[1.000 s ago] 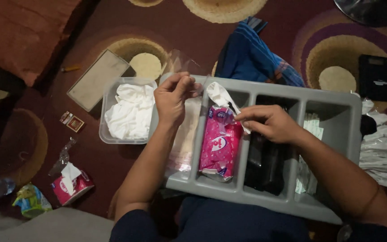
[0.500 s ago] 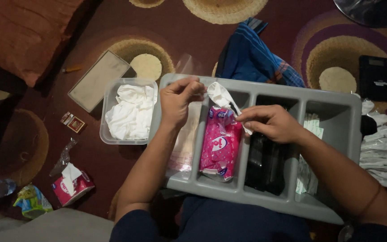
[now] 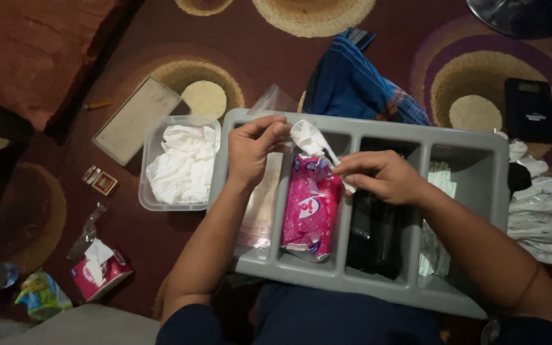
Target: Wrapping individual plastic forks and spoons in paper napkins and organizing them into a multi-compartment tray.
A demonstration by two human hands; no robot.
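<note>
Hands meet over a grey plastic divided tray (image 3: pixel 480 144) resting on the person's lap: the left hand (image 3: pixel 250 150) and right hand (image 3: pixel 378 176) both pinch a small white crumpled wrapper (image 3: pixel 311 139), stretched between them above a pink plastic packet (image 3: pixel 311 207) in the second compartment. A black item (image 3: pixel 372 236), perhaps a pouch, lies in the next. Farther out, a clear tub (image 3: pixel 154 201) of white cloths sits on the patterned carpet (image 3: pixel 378 57).

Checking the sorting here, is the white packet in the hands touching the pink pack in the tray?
Cannot tell. In the head view the white packet overlaps the pink pack's top edge, but looking straight down, no contact or gap shows plainly.
</note>
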